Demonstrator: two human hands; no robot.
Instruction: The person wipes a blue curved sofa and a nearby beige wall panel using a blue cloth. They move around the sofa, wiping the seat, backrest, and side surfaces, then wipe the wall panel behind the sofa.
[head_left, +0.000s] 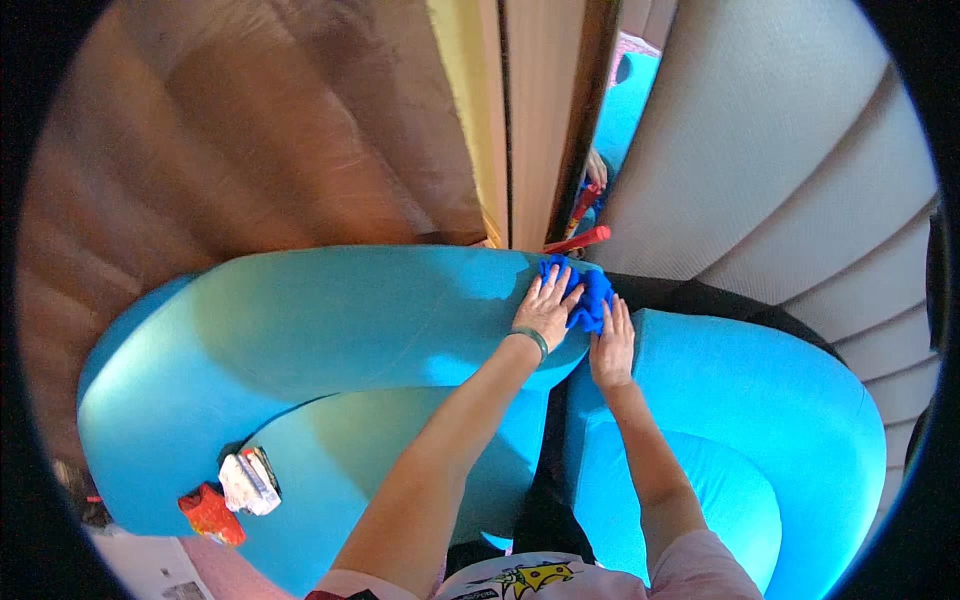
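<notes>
A crumpled blue cloth (592, 300) lies on the top edge of a turquoise upholstered sofa (337, 315), at its right end. My left hand (549, 304), with a green bangle at the wrist, presses flat on the cloth's left part, fingers spread. On the cloth's lower right edge rests my right hand (613, 345), its fingers stretched out. Just beyond the cloth, a red rod-like object (581, 240) sticks out by the wall.
A second turquoise seat (720, 360) stands to the right across a narrow gap. Brown curtains (300, 135) hang behind on the left, grey pleated fabric (735, 150) on the right, a narrow mirror (626, 105) between. A red packet (212, 515) and a white package (249, 481) lie lower left.
</notes>
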